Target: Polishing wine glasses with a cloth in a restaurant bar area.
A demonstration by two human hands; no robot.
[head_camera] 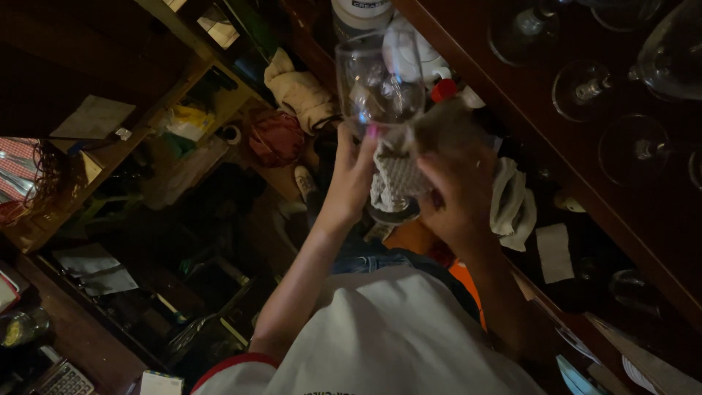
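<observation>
The left hand [353, 175] is closed around the lower bowl of a clear wine glass [380, 77], fingers wrapped on its near side, holding it upright in the air in front of the person's chest. The right hand [457, 194] is clamped on a white waffle-weave cloth [398, 179], which is bunched against the glass just below the bowl; the cloth hides the stem, and the round foot seems to peek out beneath it, though the light is too dim to be sure. A loose end of the same cloth hangs to the right of that hand.

Just behind the glass stands a white bottle with a red cap [443, 89]. Right of the glass, a dark wooden tabletop [556, 139] carries several upside-down wine glasses [585, 89], their feet up. Left of the glass, well apart, wooden shelves [183, 88] hold papers and small clutter, with a pale rag [300, 91] lying between shelves and glass. Far below and left of the glass, near the frame's corner, sits a calculator [62, 380].
</observation>
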